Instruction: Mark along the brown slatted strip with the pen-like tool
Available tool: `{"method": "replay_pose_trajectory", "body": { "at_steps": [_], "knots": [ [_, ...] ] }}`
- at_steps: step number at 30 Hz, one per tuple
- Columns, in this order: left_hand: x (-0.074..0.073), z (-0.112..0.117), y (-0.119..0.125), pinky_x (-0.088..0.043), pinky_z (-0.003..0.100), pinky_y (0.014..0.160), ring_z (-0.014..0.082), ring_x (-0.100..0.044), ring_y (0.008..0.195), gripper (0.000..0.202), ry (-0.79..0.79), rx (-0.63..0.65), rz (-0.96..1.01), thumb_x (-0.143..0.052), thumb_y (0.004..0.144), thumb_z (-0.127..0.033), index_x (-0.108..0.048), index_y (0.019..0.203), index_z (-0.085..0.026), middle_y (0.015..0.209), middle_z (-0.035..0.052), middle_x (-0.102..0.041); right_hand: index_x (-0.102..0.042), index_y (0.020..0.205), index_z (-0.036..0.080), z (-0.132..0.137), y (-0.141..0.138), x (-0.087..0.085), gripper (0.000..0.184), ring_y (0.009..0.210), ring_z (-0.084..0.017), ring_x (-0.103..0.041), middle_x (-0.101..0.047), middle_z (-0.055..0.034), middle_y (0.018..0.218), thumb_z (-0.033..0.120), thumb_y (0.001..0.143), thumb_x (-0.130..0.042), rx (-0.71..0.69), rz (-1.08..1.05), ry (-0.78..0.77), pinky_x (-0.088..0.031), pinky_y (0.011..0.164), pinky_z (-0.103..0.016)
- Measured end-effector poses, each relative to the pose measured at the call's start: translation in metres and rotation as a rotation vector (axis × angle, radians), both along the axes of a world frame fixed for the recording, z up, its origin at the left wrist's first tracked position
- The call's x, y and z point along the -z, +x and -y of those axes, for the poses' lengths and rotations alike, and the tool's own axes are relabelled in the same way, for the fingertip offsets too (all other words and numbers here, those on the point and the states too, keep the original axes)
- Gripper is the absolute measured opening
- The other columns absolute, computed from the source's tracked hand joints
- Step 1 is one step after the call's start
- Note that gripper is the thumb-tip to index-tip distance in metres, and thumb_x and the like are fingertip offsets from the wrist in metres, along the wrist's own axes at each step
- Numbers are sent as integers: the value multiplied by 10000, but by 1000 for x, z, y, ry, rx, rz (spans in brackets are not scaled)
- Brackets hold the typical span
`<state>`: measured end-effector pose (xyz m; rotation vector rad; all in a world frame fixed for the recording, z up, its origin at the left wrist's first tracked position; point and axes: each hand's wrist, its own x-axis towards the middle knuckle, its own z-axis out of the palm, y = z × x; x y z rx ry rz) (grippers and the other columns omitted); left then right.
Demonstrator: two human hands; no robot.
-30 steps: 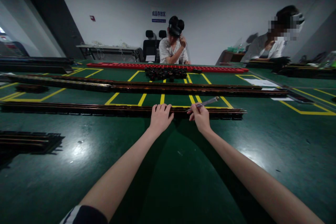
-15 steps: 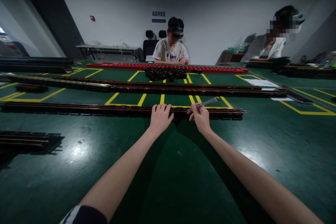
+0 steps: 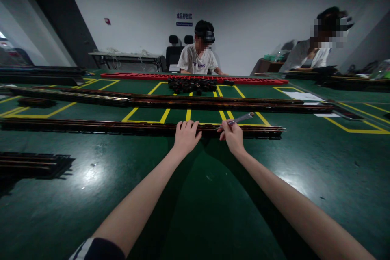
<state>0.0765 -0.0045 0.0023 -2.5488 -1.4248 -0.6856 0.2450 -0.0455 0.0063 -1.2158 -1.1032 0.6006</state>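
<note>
left hand [image 3: 185, 136] fingers laid flat on rail [image 3: 91, 126] | right hand [image 3: 233, 137] fingers pinched round clear tool [image 3: 240, 119] | rail best pinned, tip steadied

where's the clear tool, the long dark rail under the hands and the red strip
clear tool [image 3: 240, 119]: head view, middle of its clear shaft
long dark rail [image 3: 91, 126]: head view, top face of its left half
red strip [image 3: 195, 77]: head view, middle of its length
</note>
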Motion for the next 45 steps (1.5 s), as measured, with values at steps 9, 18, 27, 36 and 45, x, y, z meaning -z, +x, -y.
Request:
{"method": "replay_pose_trajectory", "body": {
  "at_steps": [9,18,27,36,45],
  "knots": [
    [0,0,0,-370,473,1026,270,-556,1106,380,1,-1,3,-389,927,-350,-571,1212,-177,1168,117,-633,-529,751,185,1,-2,-3,403,391,-81,-513,-608,10,624,582,774,-592,7,0,-5,-409,384,-219],
    [1,0,0,-365,468,1025,273,-553,1108,389,8,-6,-14,-399,925,-350,-568,1221,-163,1177,121,-631,-515,735,186,-2,-1,1,392,364,-76,-503,-612,16,601,566,776,-602,11,-9,17,-391,367,-211],
    [2,-1,-1,-373,464,1016,270,-557,1095,386,29,-5,-11,-400,927,-348,-575,1213,-158,1163,119,-636,-518,739,186,-2,0,2,376,366,-74,-506,-621,11,611,550,787,-597,15,3,11,-392,373,-208],
    [2,-2,-1,-369,462,1024,265,-556,1102,385,24,-4,-6,-407,927,-350,-571,1217,-157,1165,115,-637,-527,745,183,-1,-1,1,402,382,-78,-511,-624,4,620,579,781,-592,4,1,14,-404,373,-210],
    [1,-1,0,-371,464,1027,264,-560,1106,381,13,1,-2,-404,927,-352,-572,1215,-169,1170,113,-636,-526,740,183,-1,0,1,397,369,-76,-508,-612,12,603,571,776,-597,10,-3,14,-401,369,-209]
  ]
}}
